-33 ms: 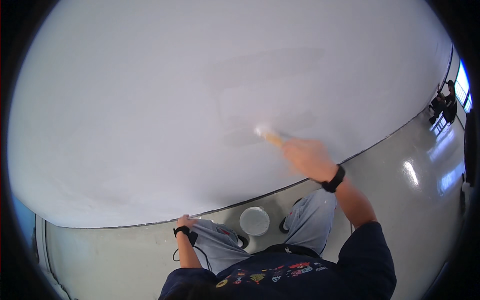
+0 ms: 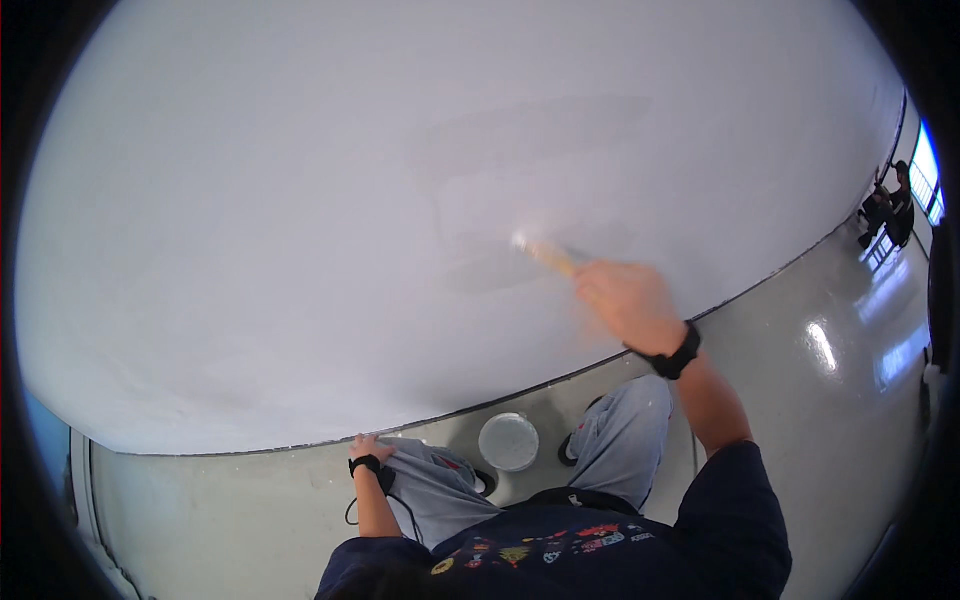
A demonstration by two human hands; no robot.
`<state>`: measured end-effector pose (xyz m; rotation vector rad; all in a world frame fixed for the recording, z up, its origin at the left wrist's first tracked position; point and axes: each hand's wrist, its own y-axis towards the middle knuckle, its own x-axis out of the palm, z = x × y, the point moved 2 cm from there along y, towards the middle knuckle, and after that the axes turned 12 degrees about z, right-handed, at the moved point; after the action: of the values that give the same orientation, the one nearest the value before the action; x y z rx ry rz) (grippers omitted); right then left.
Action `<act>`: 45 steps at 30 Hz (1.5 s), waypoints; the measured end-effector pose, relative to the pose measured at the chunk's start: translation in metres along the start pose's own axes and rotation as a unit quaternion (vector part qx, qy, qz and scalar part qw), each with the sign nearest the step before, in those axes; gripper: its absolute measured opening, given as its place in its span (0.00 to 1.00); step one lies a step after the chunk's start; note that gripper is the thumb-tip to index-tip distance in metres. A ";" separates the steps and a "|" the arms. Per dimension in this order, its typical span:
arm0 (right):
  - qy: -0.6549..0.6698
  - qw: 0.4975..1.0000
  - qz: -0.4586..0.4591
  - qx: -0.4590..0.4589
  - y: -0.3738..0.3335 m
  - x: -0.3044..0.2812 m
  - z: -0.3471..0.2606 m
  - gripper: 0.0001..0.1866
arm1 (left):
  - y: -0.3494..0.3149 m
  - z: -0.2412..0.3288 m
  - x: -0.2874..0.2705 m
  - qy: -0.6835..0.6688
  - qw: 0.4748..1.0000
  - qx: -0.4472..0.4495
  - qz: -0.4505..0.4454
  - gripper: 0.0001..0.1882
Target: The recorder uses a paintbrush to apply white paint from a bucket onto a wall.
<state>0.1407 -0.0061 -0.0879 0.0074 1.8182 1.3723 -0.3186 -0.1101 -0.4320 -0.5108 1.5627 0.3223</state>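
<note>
My right hand (image 2: 628, 302) is closed around the yellowish handle of a paintbrush (image 2: 552, 258), blurred by motion. The brush's whitish bristles are at the pale wall (image 2: 300, 200), over the lower of two darker, damp-looking strips; the other strip lies higher up. My left hand (image 2: 370, 450) rests on my left knee, its fingers stretched out and holding nothing. Between my feet, close to the foot of the wall, a round white bucket (image 2: 509, 443) stands on the floor. Its contents look pale, but I cannot tell what they are.
The wall's dark lower edge curves along the grey, glossy floor (image 2: 780, 400). A black cable (image 2: 408, 512) hangs by my left wrist. Another person (image 2: 888, 205) in dark clothes is far off at the right, near a bright window (image 2: 928, 175).
My right hand has shifted slightly up and to the right. The brush's bristle end has moved a little higher on the wall. My left hand and the bucket stay in place.
</note>
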 end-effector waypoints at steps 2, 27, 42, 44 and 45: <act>-0.059 0.996 0.071 -0.003 0.012 -0.038 0.004 0.04 | 0.008 -0.002 -0.014 -0.069 0.996 -0.032 -0.050 0.37; -0.104 0.948 0.297 0.045 0.057 -0.062 -0.013 0.04 | 0.029 -0.022 0.005 -0.302 0.948 -0.021 -0.102 0.37; -0.028 0.993 -0.110 0.033 -0.036 -0.007 0.016 0.06 | -0.007 -0.010 -0.052 -0.197 0.958 -0.101 -0.181 0.63; -0.058 0.998 -0.015 -0.013 -0.019 -0.026 0.026 0.04 | -0.008 -0.005 -0.051 -0.142 0.963 -0.117 -0.197 0.68; -0.041 0.994 0.091 0.040 -0.005 -0.038 0.027 0.04 | -0.012 -0.013 -0.046 -0.135 0.959 -0.141 -0.206 0.69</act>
<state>0.1841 -0.0045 -0.0704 0.2735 1.8380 1.4021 -0.3243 -0.1211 -0.3842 -0.9583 1.1167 0.2799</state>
